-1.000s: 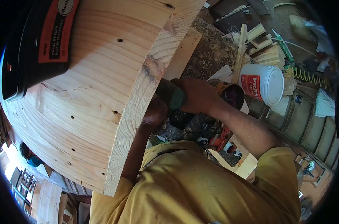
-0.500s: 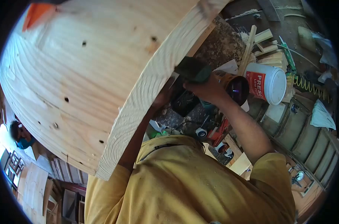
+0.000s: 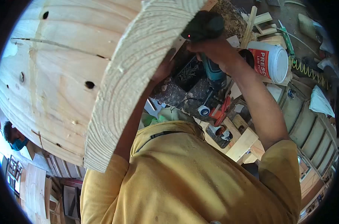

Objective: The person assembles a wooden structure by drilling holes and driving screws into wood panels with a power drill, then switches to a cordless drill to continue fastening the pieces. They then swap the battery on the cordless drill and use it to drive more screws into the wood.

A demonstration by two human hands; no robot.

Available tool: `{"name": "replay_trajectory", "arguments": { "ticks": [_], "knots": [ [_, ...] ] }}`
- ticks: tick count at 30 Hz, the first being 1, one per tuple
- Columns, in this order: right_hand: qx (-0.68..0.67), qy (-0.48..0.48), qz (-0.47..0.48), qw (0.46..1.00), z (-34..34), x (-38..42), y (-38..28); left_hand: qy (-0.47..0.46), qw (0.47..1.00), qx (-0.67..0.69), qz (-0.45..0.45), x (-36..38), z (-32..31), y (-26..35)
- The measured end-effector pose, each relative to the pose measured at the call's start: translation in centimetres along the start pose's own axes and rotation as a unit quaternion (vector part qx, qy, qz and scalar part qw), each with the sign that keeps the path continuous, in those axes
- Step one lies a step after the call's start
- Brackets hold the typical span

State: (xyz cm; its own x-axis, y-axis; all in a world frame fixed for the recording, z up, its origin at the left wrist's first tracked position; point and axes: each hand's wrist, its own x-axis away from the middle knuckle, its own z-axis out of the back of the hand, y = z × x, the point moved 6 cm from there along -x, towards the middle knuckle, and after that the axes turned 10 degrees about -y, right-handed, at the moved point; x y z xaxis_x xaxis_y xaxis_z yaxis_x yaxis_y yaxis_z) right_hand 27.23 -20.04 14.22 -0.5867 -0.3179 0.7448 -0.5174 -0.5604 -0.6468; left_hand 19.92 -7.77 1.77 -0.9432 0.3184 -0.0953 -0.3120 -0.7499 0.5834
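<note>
A large pale wooden panel (image 3: 68, 71) with dark knots fills the left, its thick sawn edge (image 3: 128, 78) facing me. My right hand (image 3: 218, 52) is closed around the handle of a cordless drill (image 3: 216, 74). The drill's dark battery end (image 3: 206, 26) is up near the panel edge, and its teal body points down towards me. My left hand (image 3: 162, 71) is beside the underside of the edge, partly hidden by it; its fingers do not show clearly. Between the hands is a black tray (image 3: 185, 85) with many loose screws (image 3: 188, 71).
A white tub (image 3: 277, 64) with a red label stands right of the drill, beside wood offcuts (image 3: 264, 28). A tape measure (image 3: 203, 110) and a red tool (image 3: 223, 110) lie on the dark bench. Another person (image 3: 16, 138) is at far left.
The panel edge looks larger and closer, and the orange object at top left is out of view. My right hand and the drill have shifted up and right in view, revealing the screws.
</note>
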Motion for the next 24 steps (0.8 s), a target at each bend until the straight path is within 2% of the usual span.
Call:
{"name": "replay_trajectory", "arguments": {
  "ticks": [2,4,5,7,9,11,13,14,15,16,18,20,23,24],
  "knots": [
    [0.159,0.043,0.072,0.984,-1.4,0.9,-1.6,-0.035,0.999,0.001,0.012,-0.2,0.2,0.0],
    [0.241,0.083,0.103,0.961,-1.3,1.1,-1.1,-0.074,0.997,-0.005,0.013,-0.4,0.2,0.6],
    [0.244,0.100,0.101,0.959,-0.8,0.5,1.3,-0.088,0.996,0.010,0.027,-0.5,0.3,0.5],
    [0.238,0.117,0.088,0.960,-0.9,0.4,0.8,-0.033,0.999,0.004,-0.012,-0.2,0.3,0.5],
    [0.227,0.117,0.064,0.965,-1.1,0.8,-0.4,-0.102,0.995,-0.002,0.006,-0.6,-0.5,0.1],
    [0.221,0.121,0.089,0.964,-1.2,1.6,-0.8,-0.026,0.999,0.034,-0.008,0.9,-2.0,-0.2],
    [0.210,0.098,0.109,0.967,-0.4,0.5,-1.3,0.004,0.999,0.025,-0.027,-0.6,-0.8,-0.4],
    [0.185,0.075,0.093,0.975,-0.1,-0.4,-0.4,-0.031,0.999,0.010,-0.043,-0.6,-0.6,0.3],
    [0.153,0.058,0.071,0.984,0.2,-0.6,1.0,-0.064,0.998,0.020,-0.011,-0.4,-0.6,0.1],
    [0.203,0.065,0.109,0.971,0.7,-1.1,1.0,-0.127,0.992,-0.026,0.000,-0.6,-0.7,0.4],
    [0.170,0.048,0.127,0.976,1.4,-1.6,1.0,-0.084,0.994,-0.066,-0.022,-0.6,-0.8,0.6],
    [-0.016,-0.002,0.077,0.997,1.0,-0.8,0.2,-0.101,0.990,-0.102,0.003,-0.2,-1.2,0.4],
    [0.069,0.114,0.105,0.985,2.7,-0.3,1.6,-0.096,0.990,-0.106,0.006,-0.3,-1.6,0.0],
    [0.065,0.096,0.098,0.988,3.2,0.5,2.0,-0.088,0.991,-0.100,0.006,-0.3,-1.6,0.0]
  ]
}}
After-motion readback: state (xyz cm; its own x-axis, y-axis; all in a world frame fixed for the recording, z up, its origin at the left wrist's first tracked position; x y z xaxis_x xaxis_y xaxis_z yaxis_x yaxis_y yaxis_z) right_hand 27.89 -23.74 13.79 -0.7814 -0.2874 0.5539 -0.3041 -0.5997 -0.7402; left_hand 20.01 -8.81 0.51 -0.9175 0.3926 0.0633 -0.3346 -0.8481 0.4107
